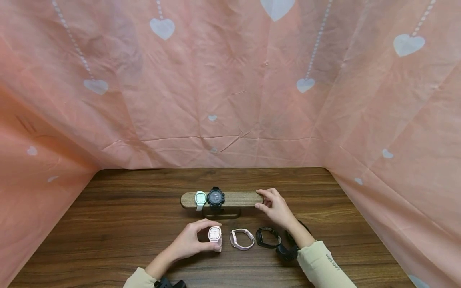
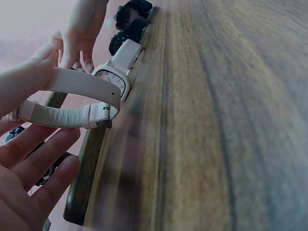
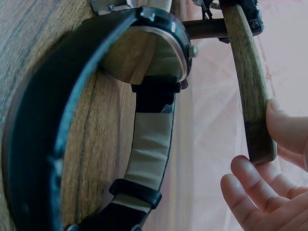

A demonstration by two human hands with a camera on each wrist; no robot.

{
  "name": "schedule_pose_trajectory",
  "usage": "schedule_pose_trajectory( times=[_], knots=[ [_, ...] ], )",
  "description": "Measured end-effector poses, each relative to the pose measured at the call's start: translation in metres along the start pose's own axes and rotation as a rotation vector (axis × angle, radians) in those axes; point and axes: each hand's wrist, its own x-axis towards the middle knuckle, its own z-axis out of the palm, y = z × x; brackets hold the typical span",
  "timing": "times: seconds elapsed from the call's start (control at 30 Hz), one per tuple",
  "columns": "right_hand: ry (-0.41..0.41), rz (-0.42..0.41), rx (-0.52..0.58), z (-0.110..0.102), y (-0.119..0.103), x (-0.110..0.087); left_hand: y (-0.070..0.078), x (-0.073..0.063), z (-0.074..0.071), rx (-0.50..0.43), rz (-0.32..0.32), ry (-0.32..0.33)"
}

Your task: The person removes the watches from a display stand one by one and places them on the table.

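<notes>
My left hand (image 1: 194, 240) holds a pale pink watch (image 1: 215, 233) with a rounded square face, thumb below and fingers above. The left wrist view shows its closed strap (image 2: 72, 82) and buckle. Beyond that hand stands a wooden watch stand (image 1: 241, 199), a bar on a low base. A mint-green watch (image 1: 200, 198) and a black chunky watch (image 1: 216, 197) sit around its left half. With thumb and fingers, my right hand (image 1: 275, 206) grips the right end of the bar; the right wrist view shows the thumb on one face and fingertips at its end.
A white-pink watch (image 1: 243, 240) and a black watch (image 1: 268, 238) lie in front of the stand. Another black watch (image 1: 287, 253) lies by the right forearm, partly hidden. Pink cloth (image 1: 230, 100) hangs behind and beside the wooden table (image 1: 126, 200).
</notes>
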Motion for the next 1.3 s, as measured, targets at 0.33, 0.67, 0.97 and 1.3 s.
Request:
schedule_pose_trajectory(
  times=[0.33, 0.67, 0.97, 1.3],
  knots=[
    [-0.004, 0.003, 0.008, 0.0, -0.002, 0.0, -0.007, -0.006, 0.003, -0.002, -0.007, -0.004],
    [-0.022, 0.013, 0.025, 0.0, -0.003, -0.001, -0.04, -0.02, 0.004, 0.047, -0.038, 0.009],
    [-0.02, 0.02, 0.022, -0.002, -0.003, -0.001, -0.045, -0.027, -0.001, 0.06, -0.047, 0.015],
    [-0.017, 0.01, 0.008, -0.001, -0.001, -0.001, -0.045, -0.032, -0.003, 0.121, -0.07, -0.004]
  ],
)
